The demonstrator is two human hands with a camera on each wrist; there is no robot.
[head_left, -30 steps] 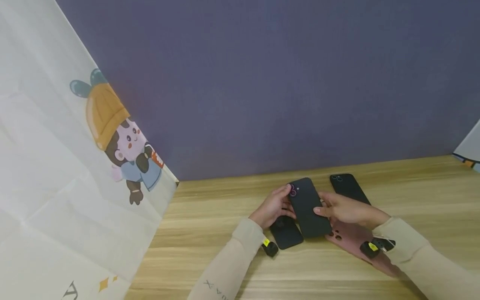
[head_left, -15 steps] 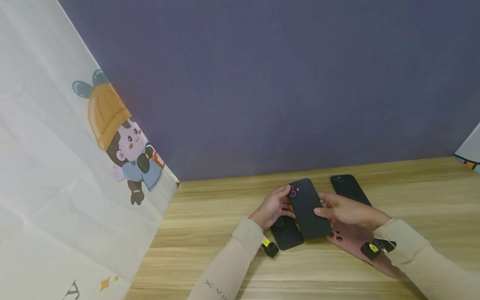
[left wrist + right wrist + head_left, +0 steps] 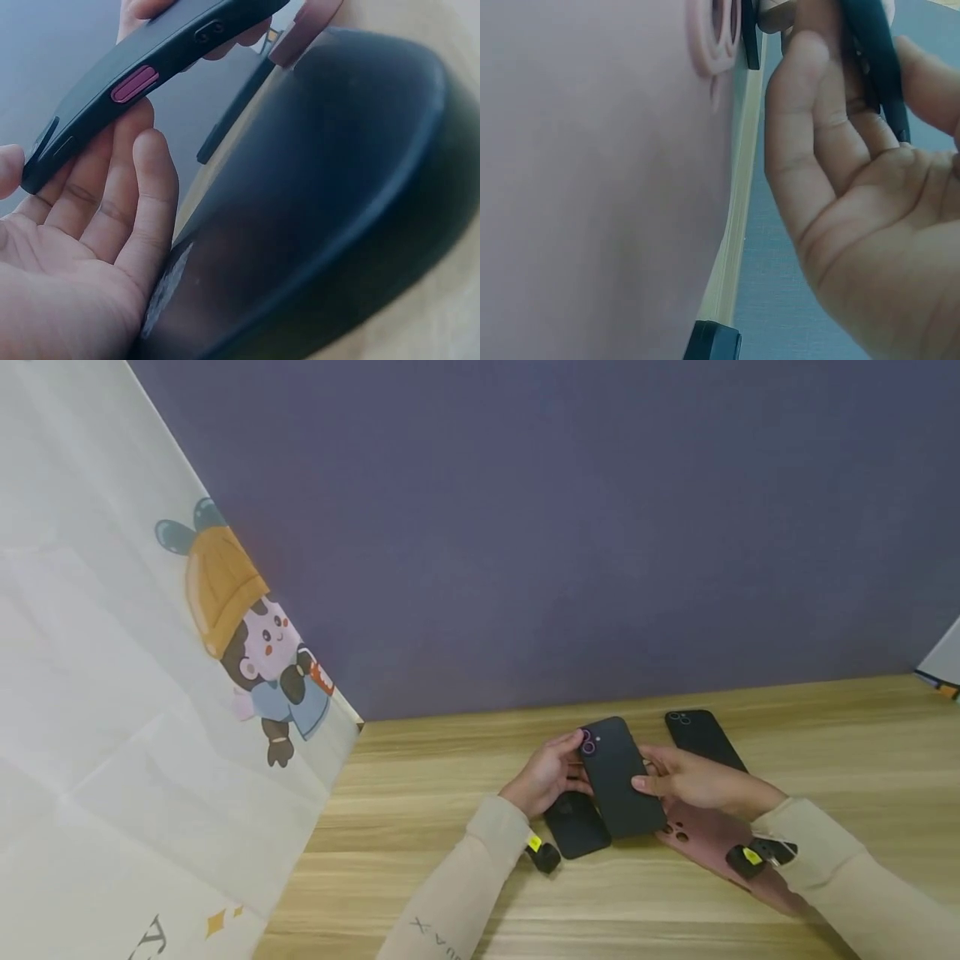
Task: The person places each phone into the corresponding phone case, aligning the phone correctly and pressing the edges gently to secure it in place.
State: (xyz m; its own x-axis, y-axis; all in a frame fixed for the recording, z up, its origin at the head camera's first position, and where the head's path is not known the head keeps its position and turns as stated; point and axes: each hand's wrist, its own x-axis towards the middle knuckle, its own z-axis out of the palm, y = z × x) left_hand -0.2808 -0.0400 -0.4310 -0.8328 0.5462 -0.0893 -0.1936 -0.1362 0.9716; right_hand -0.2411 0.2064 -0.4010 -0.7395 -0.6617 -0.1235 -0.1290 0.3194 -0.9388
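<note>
Both hands hold a matte black phone (image 3: 618, 777) just above the wooden table (image 3: 420, 810): left hand (image 3: 543, 774) fingers curled along its edge, right hand (image 3: 686, 777) gripping the other side. The left wrist view alone shows its magenta button (image 3: 135, 82). Under the phone lie a rounded black case (image 3: 576, 825) and a smooth pink case (image 3: 705, 839); beside it, another black phone (image 3: 701, 739).

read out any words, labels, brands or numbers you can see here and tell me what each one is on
"X" and a few more pale letters, too small to read: on the left sleeve.
A large dark letter, cut off at the frame edge, perhaps "T" or "A": on the white cartoon cloth.
Yellow tags at both wrists: no print can be made out.
The dark phone case, held in both hands, and the pink case: no text visible.
</note>
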